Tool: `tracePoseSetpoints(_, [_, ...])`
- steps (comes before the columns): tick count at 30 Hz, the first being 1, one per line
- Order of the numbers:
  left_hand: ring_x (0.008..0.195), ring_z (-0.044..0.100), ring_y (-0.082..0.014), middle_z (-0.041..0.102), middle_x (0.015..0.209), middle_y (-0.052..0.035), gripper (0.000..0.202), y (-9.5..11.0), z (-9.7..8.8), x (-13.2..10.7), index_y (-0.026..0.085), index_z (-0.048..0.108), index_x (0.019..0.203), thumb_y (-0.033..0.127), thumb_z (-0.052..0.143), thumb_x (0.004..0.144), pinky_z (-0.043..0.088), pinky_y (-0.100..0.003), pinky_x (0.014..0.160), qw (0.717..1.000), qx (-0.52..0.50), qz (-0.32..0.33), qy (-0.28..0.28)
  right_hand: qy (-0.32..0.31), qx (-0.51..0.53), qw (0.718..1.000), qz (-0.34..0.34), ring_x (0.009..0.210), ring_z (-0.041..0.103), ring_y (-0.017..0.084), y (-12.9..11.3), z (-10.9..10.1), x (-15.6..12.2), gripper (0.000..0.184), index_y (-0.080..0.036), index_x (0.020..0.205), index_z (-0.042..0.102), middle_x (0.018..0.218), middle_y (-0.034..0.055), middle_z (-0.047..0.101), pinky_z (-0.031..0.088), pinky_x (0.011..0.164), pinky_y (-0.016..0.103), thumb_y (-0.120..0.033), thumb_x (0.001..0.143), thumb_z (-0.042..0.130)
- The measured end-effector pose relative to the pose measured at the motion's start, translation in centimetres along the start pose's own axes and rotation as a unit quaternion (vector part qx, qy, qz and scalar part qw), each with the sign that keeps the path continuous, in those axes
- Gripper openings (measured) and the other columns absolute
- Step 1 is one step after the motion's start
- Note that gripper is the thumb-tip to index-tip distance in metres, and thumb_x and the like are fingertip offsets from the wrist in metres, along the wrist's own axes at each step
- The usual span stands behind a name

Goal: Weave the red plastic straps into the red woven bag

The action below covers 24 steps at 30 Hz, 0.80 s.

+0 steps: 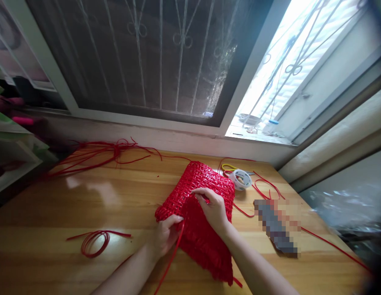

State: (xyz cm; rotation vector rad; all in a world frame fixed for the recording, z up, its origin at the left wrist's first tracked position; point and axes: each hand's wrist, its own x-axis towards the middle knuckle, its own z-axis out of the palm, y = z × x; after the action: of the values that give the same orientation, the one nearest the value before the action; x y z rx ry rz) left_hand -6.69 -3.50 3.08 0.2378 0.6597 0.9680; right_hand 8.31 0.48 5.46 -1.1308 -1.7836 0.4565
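A red woven piece [198, 176], shaped like a bag or basket, lies tilted on the table in front of me. Its fringed dark-red part [209, 250] faces my forearms. My left hand [166, 235] is closed on its left edge, thumb on top. From beside that thumb a red strip [171, 262] runs down towards the bottom of the view. My right hand [212, 207] rests over the weave with thumb and forefinger pinched at its surface. Whatever lies between those fingertips is too small to make out.
A wooden table [123, 205] carries a coiled red strip [95, 243] at left and a heap of red strips [116, 149] behind. Yellow-handled scissors [230, 167], a tape roll [241, 180] and a pixelated dark object [278, 229] lie right. A barred window [159, 61] stands behind.
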Motion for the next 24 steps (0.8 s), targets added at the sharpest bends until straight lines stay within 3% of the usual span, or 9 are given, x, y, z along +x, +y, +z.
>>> tracePoseSetpoints(5, [0.061, 0.056, -0.0137, 0.062, 0.057, 0.0008, 0.004, -0.1, -0.4, 0.2, 0.013, 0.061, 0.056, 0.011, 0.060, 0.058, 0.040, -0.026, 0.070, 1.000, 0.005, -0.010, 0.007, -0.004, -0.023, 1.000, 0.003, 0.077, 0.059, 0.013, 0.7, 0.2, 0.0, 0.016, -0.021, 0.085, 0.061, 0.082, 0.0004, 0.065, 0.048, 0.072, 0.027, -0.014, 0.078, 0.049])
tracePoseSetpoints(12, [0.052, 0.050, -0.0087, 0.059, 0.050, 0.0023, 0.011, -0.4, -1.2, 0.4, 0.014, 0.061, 0.046, 0.006, 0.059, 0.054, 0.039, -0.021, 0.058, 0.999, -0.008, 0.028, 0.024, -0.043, -0.120, 0.990, -0.065, 0.087, 0.054, 0.017, 0.7, 0.3, 0.2, 0.014, -0.021, 0.078, 0.063, 0.090, 0.0032, 0.063, 0.046, 0.078, 0.033, -0.014, 0.078, 0.050])
tracePoseSetpoints(16, [0.050, 0.049, -0.0093, 0.058, 0.048, 0.0019, 0.015, -0.4, -1.9, 0.5, 0.014, 0.061, 0.043, 0.003, 0.056, 0.053, 0.038, -0.022, 0.057, 0.999, 0.005, 0.041, 0.034, -0.067, -0.168, 0.979, -0.090, 0.094, 0.050, 0.019, 1.0, 0.5, 0.1, 0.022, -0.021, 0.092, 0.063, 0.104, 0.0042, 0.060, 0.045, 0.083, 0.035, -0.014, 0.079, 0.047])
tracePoseSetpoints(20, [0.056, 0.052, -0.0114, 0.061, 0.053, -0.0017, 0.011, -0.2, -2.0, 0.6, 0.012, 0.064, 0.047, 0.007, 0.057, 0.054, 0.040, -0.024, 0.062, 0.999, 0.017, 0.002, -0.041, -0.080, -0.198, 0.973, -0.087, 0.100, 0.048, 0.019, 0.9, 0.4, 0.0, 0.039, -0.021, 0.117, 0.050, 0.112, 0.0051, 0.055, 0.043, 0.087, 0.036, -0.012, 0.079, 0.044])
tracePoseSetpoints(24, [0.071, 0.056, -0.0168, 0.065, 0.066, -0.0036, 0.014, -0.2, -2.2, 0.9, 0.013, 0.068, 0.061, 0.008, 0.055, 0.059, 0.039, -0.029, 0.076, 0.993, 0.045, -0.014, -0.108, -0.123, -0.222, 0.962, -0.102, 0.102, 0.046, 0.019, 0.7, 0.1, 0.0, 0.036, -0.025, 0.110, 0.056, 0.119, 0.0016, 0.052, 0.041, 0.090, 0.037, -0.013, 0.079, 0.043])
